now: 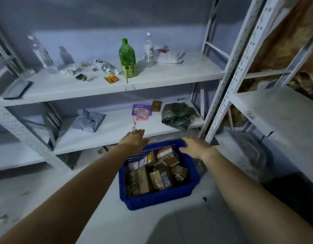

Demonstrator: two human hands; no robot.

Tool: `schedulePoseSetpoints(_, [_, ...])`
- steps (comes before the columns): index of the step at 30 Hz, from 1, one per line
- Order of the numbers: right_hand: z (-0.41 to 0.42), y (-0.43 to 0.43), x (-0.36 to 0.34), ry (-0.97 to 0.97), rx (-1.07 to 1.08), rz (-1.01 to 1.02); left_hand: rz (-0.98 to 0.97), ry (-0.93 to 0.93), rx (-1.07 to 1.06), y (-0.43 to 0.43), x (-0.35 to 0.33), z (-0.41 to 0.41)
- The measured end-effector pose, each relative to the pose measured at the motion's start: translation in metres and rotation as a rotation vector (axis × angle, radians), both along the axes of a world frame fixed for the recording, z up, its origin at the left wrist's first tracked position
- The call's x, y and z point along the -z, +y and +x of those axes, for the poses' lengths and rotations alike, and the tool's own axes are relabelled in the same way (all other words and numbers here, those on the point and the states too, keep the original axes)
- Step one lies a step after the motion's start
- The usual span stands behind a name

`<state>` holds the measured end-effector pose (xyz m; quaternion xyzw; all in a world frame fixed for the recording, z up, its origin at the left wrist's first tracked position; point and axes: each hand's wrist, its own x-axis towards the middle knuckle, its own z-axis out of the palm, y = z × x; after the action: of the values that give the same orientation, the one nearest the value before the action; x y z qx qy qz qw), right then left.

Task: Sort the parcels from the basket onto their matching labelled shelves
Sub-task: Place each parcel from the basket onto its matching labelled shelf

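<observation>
1 head-worn wide-angle view, forward and down onto basket [159,199] and shelves [178,73]

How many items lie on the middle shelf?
4: grey bag at left, purple packet in the middle, small brown box beside it, dark green bag at right. More may be hidden.

Both forearms [81,182] were bare right to the edge of view, and the left hand [134,140] and right hand [196,147] were ungloved.
</observation>
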<state>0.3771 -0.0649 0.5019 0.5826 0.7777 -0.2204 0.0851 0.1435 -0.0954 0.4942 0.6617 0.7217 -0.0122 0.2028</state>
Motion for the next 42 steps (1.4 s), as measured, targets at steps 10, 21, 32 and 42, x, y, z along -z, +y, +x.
schedulePoseSetpoints(10, [-0.08,0.037,0.183,0.09,0.086,-0.308,-0.241,-0.228,-0.229,0.043,0.196,-0.08])
schedulePoseSetpoints(21, [-0.143,0.059,0.462,0.091,0.323,-0.628,-0.503,-0.49,-0.467,0.046,0.484,-0.123])
schedulePoseSetpoints(32, [-0.181,0.079,0.668,0.429,0.61,-0.717,-0.405,-0.856,-0.834,0.059,0.676,-0.085])
schedulePoseSetpoints(42, [-0.181,0.09,0.711,0.386,0.886,-0.718,-0.392,-1.011,-0.968,0.061,0.686,-0.061])
